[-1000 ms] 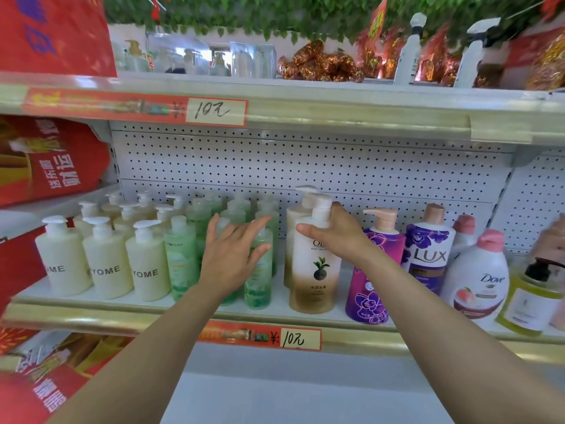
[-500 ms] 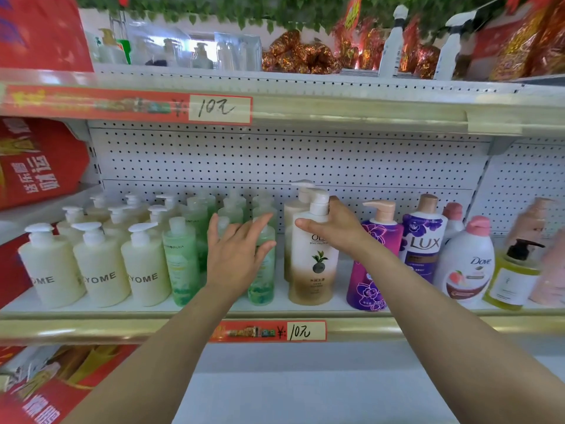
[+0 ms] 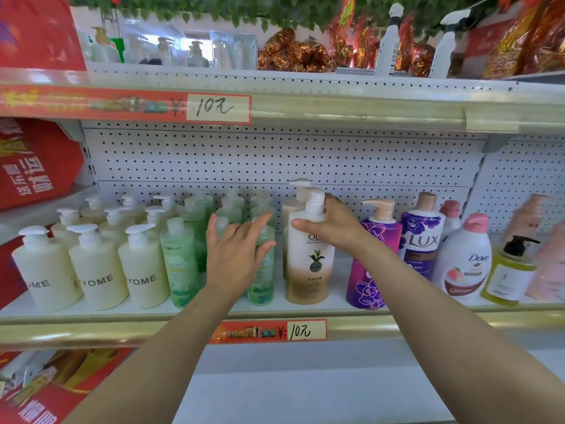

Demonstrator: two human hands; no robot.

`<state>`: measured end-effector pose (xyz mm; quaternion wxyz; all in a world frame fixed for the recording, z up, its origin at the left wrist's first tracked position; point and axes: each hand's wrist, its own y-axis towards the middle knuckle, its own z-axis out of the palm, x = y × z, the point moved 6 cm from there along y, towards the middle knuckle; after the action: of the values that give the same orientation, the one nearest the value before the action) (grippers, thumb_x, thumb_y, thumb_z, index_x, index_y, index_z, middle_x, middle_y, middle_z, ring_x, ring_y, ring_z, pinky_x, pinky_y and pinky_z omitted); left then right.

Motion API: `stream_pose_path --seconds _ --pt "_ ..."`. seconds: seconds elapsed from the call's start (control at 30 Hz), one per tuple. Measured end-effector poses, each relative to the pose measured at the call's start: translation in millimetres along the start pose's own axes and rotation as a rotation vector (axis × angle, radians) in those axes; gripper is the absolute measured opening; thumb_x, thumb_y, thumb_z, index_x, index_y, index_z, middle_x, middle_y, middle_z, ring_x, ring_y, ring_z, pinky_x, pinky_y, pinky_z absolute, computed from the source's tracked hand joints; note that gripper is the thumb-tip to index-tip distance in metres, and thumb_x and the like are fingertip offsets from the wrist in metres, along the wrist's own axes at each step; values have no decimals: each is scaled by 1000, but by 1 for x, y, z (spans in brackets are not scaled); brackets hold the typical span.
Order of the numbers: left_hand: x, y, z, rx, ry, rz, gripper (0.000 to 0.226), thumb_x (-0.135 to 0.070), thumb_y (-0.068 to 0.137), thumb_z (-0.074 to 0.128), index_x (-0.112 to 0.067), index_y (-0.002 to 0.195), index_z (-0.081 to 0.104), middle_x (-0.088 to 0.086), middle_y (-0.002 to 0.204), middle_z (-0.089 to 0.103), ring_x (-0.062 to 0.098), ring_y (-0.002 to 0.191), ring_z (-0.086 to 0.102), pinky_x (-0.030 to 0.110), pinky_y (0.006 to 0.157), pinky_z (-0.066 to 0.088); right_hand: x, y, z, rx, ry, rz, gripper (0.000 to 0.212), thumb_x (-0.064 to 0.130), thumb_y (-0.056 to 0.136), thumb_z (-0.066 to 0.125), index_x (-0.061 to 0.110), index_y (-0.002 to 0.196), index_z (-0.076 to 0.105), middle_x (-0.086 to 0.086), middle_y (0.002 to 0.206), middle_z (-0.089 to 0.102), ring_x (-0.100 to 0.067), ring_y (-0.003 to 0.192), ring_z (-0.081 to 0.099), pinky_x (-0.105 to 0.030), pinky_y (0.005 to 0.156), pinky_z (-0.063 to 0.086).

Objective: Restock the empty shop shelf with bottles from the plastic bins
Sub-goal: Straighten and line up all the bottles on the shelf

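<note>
On shelf (image 3: 91, 327), R hand (image 3: 333, 229) fingers (image 3: 301, 223) grip glossy pump bottle (image 3: 308, 270); L hand (image 3: 235, 255) open by green bottle (image 3: 262, 286).

This is a shop. Metal shelves (image 3: 367, 324) with a pegboard back (image 3: 275, 160) carry rows of pump bottles (image 3: 94, 270) facing outward, and red price strips (image 3: 269, 332) on the shelf edges carry handwritten "10" tags (image 3: 217, 108). Red sale signs (image 3: 33, 166) hang at the left.
</note>
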<state>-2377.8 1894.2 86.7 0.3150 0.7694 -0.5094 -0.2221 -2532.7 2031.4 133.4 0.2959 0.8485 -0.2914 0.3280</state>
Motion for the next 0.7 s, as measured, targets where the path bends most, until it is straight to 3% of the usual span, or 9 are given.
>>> stream_pose_path --seconds 0.07,0.17,0.3,0.7 --pt "0 0 -1 -10 -4 3 54 -59 99 27 -34 144 41 -10 117 69 17 105 64 55 119 9 -1 1 0 20 -65 18 77 64 64 79 27 126 50 -1 131 54 -19 119 56 -33 88 48" --pt "1 0 -1 -4 -8 -1 54 -59 99 27 -34 144 42 -10 117 69 17 105 64 56 119 10 2 2 0 33 -182 16 96 68 69 74 25 145 35 -1 151 40 -22 135 45 -38 104 43" --pt "0 0 -1 5 -10 -2 54 -60 99 27 -34 144 41 -10 119 68 16 108 63 56 119 9 7 3 0 61 -216 11 82 62 79 70 26 144 35 3 142 50 -20 127 52 -30 88 40" --pt "-1 1 1 1 12 -7 53 -58 98 32 -34 144 41 -9 115 69 18 105 64 57 119 11 11 1 2 0 -229 30 79 63 81 68 21 141 40 1 140 51 -23 129 50 -33 92 42"
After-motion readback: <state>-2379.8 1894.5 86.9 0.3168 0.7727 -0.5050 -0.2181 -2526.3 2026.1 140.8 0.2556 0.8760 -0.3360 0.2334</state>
